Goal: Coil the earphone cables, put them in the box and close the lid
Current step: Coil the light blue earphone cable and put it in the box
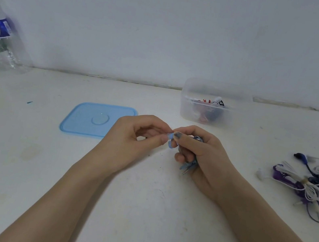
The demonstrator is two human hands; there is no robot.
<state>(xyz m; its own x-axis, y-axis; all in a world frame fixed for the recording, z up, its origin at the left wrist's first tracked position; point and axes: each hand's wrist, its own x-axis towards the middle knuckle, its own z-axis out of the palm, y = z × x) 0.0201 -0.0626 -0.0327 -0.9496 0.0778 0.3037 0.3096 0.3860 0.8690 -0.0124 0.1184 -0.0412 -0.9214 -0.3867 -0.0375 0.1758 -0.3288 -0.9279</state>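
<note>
Both hands work one bundle mid-table. Right hand (201, 154) grips a coiled light-blue earphone cable (188, 165), fingers curled round the coil; loop ends and a metal plug tip stick out below the fist, just above the white tabletop (138, 213). Left hand (134, 137) pinches a small pale-blue piece at the top of that coil, thumb and fingertips pressed together on it, right against the right thumb. Can't tell if that piece is an earbud or a cable end.

Clear rectangular plastic box (206, 103) sits at the back, beyond the right hand, close to the wall, lid off. Red, white and dark earphone bundles already lie in it.

Light-blue translucent rectangular lid (90, 119) lies flat on the table, left of the hands; its near right corner is hidden behind the left hand. Well apart from the box.

Tangled pile of white, purple and dark-blue earphone cables (313, 184) lies at the right edge, apart from the right forearm.

Clear plastic water bottle with a blue-and-green label (0, 39) stands far left by the wall.
</note>
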